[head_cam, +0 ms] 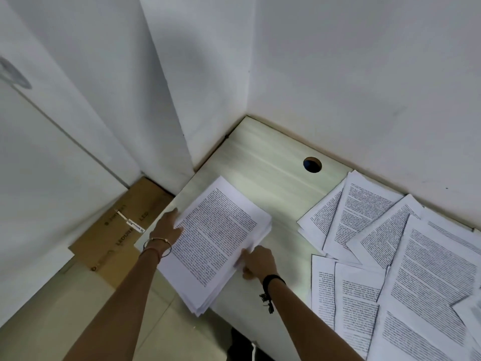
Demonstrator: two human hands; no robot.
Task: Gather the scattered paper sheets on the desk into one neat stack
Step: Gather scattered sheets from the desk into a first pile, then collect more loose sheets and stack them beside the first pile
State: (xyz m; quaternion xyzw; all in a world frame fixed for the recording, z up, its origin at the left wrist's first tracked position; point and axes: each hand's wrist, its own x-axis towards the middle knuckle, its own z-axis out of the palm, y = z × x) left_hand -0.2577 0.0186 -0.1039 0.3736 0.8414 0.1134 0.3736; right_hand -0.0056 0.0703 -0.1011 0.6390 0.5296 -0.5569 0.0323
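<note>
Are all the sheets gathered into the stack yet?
No, many loose sheets lie scattered on the desk, right of the stack held by the left hand and right hand.

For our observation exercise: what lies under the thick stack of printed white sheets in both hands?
The pale wooden desk's left edge; the stack's near end overhangs beige floor. Anything directly beneath it is covered.

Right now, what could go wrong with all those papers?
1. The stack of printed sheets reaches past the desk edge. If the left hand or right hand loosens, pages could slide to the floor by the cardboard box.
2. The scattered sheets overlap, so grabbing one could drag or crease others.
</note>
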